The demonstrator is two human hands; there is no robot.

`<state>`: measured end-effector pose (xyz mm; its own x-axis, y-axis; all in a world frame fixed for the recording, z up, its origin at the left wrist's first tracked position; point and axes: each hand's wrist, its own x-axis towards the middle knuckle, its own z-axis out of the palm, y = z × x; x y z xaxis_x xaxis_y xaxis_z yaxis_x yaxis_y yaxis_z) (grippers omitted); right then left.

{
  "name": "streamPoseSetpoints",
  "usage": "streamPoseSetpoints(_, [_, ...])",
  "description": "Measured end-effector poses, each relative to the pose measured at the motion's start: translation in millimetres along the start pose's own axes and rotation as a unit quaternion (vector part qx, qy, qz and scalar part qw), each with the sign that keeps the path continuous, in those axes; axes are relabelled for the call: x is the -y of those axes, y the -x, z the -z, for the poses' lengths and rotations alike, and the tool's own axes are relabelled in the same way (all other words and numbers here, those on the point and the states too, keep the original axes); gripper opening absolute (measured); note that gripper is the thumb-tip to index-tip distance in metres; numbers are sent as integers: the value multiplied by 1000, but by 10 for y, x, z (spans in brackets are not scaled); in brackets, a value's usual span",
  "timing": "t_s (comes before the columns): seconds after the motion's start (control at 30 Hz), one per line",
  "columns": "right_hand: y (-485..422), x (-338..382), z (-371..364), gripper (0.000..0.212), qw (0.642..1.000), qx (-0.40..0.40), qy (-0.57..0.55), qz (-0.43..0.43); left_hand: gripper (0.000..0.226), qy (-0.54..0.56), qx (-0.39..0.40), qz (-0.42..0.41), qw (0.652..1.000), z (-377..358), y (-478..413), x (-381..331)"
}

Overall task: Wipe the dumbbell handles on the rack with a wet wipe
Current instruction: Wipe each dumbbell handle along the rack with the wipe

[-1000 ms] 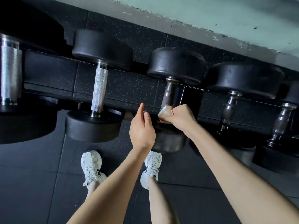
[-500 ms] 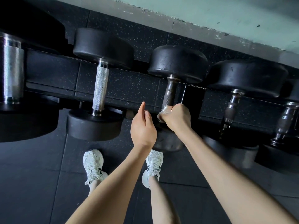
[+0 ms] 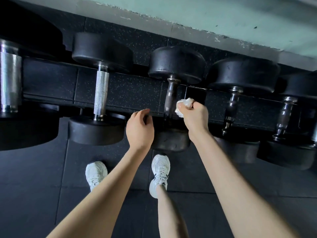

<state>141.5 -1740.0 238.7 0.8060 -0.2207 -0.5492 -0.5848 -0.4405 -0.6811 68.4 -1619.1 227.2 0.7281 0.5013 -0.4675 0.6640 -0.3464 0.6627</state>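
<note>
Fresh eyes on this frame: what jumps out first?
The right hand grips a crumpled white wipe just right of the middle dumbbell's dark handle, centre frame. Next come the bright silver handle further left, and the left hand between them, loosely curled and holding nothing.

There is one camera, worn on the person's head. It looks down and a little forward, close over the rack (image 3: 51,101) of dumbbells (image 3: 176,64) across the middle. The wall (image 3: 223,11) runs along the top; the floor (image 3: 34,186) and shoes (image 3: 96,172) fill the bottom.
</note>
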Motion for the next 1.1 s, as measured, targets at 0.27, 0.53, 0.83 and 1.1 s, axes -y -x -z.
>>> streamPoseSetpoints(0.27, [240, 210, -115, 50, 993, 108, -26, -49, 28, -32, 19, -154, 987, 190, -37, -308])
streamPoseSetpoints(0.53, [229, 5, 81, 39, 997, 25, 69, 11, 19, 0, 76, -14, 997, -165, -301, -435])
streamPoseSetpoints(0.83, [378, -204, -223, 34, 971, -237, 40, 13, 27, 74, 105, 32, 991, -264, -423, -414])
streamPoseSetpoints(1.1, [383, -168, -212, 38, 971, -218, 98, -5, 34, 156, 149, 115, 970, -322, -603, -402])
